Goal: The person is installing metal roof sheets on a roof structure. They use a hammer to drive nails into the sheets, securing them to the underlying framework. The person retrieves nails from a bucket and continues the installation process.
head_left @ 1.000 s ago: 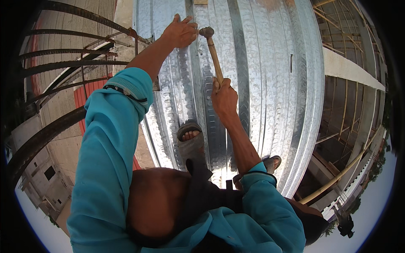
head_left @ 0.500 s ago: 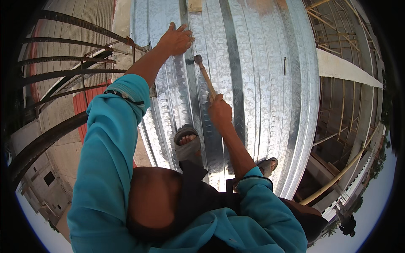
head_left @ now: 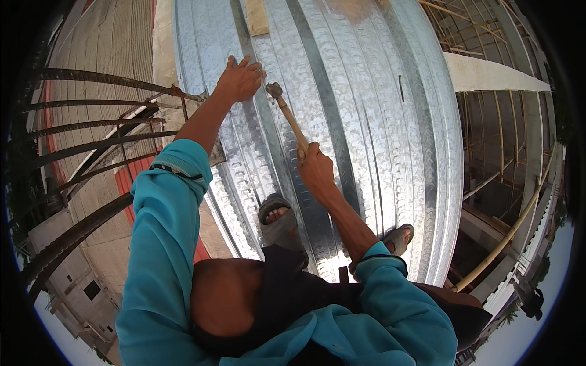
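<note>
On my feed: ribbed metal sheeting, glossy, embossed, mottled. Hammer: smooth-looking wooden handle, dull metal head. Left, I log dark metal bars, rough and matt; near, matt cloth sleeves, creased; far, a matt, wood-like block.

- Ribbed steel reinforcing bars curve in from the left.
- A pale concrete beam juts in at right, near upright bamboo poles.
- A grey building with a dark square opening stands lower left.
- Hazy sky shows lower right.
</note>
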{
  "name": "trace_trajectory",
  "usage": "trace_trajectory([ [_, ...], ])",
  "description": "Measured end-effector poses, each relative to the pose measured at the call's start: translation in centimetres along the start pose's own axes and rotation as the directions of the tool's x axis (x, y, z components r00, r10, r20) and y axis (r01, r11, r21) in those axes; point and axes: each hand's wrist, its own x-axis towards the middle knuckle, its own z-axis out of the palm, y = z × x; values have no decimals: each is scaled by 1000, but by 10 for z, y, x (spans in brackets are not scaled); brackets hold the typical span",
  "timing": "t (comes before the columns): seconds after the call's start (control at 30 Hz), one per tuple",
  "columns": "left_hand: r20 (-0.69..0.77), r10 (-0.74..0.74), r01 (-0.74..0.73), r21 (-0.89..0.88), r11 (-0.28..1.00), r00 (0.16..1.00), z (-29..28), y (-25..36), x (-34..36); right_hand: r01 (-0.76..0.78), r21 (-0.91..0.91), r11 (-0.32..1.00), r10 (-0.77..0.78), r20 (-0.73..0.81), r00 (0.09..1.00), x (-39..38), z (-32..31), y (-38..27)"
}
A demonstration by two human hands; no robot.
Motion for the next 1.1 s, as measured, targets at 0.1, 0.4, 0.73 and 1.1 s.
trace_trajectory([
  [0.1, 55, -33, 35, -44, 998, 998, 6, 1, 1, 43, -7, 999, -41, 145, 989, 1, 18, 23],
  [0.4, -1, -163, 161, -126, 979, 987, 21, 88, -14, 182, -143, 973, -161, 151, 975, 62, -196, 97],
  [0.73, 109, -146, 148, -946, 290, 983, -33, 188, -4, 35, -481, 876, 198, 426, 883, -81, -391, 252],
  [1.1, -395, -327, 37, -587, 808, 859, -18, 299, 62, -569, 199, 798, 522, 244, 817, -140, -199, 337],
])
